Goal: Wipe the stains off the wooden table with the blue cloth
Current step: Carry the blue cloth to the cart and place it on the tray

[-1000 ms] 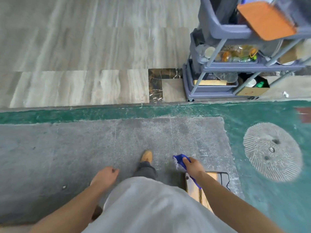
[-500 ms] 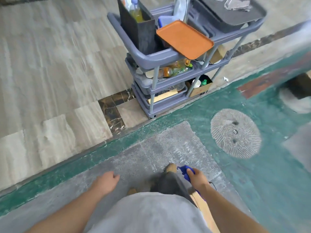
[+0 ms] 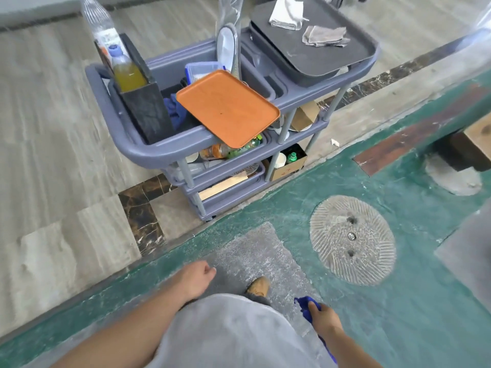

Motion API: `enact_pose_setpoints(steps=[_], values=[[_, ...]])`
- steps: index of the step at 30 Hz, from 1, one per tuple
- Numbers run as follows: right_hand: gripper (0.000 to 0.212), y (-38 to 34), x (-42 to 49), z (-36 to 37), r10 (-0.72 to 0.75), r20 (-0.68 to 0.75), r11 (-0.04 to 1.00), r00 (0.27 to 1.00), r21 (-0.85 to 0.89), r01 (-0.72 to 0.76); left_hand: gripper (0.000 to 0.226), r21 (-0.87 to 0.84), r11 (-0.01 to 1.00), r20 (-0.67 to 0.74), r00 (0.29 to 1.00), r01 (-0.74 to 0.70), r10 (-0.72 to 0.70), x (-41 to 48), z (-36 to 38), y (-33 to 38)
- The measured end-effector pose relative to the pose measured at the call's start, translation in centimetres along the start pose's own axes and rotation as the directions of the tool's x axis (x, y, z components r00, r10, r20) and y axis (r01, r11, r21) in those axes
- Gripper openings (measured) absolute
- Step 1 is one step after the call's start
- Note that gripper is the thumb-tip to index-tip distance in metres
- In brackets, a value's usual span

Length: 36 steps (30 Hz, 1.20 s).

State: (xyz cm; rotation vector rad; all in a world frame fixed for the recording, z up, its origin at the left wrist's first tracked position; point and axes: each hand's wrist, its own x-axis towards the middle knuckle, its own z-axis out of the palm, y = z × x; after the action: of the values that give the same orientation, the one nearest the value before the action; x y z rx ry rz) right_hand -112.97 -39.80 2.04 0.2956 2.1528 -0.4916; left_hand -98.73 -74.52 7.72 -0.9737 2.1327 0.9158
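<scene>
I am standing on a grey and green floor, looking down. My right hand hangs low at the bottom right and is shut on the blue cloth, which sticks out ahead of the fingers and trails back under the wrist. My left hand swings loosely curled at the lower middle and holds nothing. A corner of a wooden table shows at the right edge, resting on a dark base; no stains can be made out on it.
A grey three-tier cart stands just ahead, carrying an orange tray, a dark tray with rags, bottles and boxes. A round ribbed floor cover lies to the right. My tan shoe is between my hands.
The view has swung up and to the right, bringing the cart closer and the table corner into sight. Both hands have kept swinging at my sides, and the cloth stays in my right hand.
</scene>
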Motion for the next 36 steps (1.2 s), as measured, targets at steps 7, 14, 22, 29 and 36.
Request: enact_pose_setpoints(steps=[7, 14, 22, 29, 36], values=[[0.051, -9.6, 7.5, -3.8, -0.181, 0.124, 0.981, 0.976, 0.099, 0.17, 0.032, -0.035, 0.997, -0.092, 0.993, 0.069, -0.072, 3.5, -4.0, 5.9], [0.033, -28.3, 0.5, -10.3, -0.586, 0.268, 0.787, 0.765, 0.411, 0.46, 0.038, -0.126, 0.989, -0.342, 0.933, 0.071, -0.111, 5.5, -11.3, 8.9], [0.031, -46.2, -3.1, -15.9, -0.868, 0.13, 0.477, 0.479, 0.485, 0.733, 0.043, -0.189, 0.981, -0.713, 0.692, -0.038, -0.11, 9.7, -21.2, 12.8], [0.054, -58.7, 5.0, -11.9, -0.951, 0.121, 0.249, 0.284, -0.244, 0.937, 0.059, -0.113, 0.99, -0.75, 0.647, 0.086, -0.142, 15.8, -24.2, 13.5], [0.068, -61.7, 6.5, -9.0, -0.871, 0.35, 0.066, 0.345, -0.612, 0.788, 0.063, -0.072, 0.99, -0.757, 0.639, 0.123, -0.135, 17.6, -23.4, 13.2]])
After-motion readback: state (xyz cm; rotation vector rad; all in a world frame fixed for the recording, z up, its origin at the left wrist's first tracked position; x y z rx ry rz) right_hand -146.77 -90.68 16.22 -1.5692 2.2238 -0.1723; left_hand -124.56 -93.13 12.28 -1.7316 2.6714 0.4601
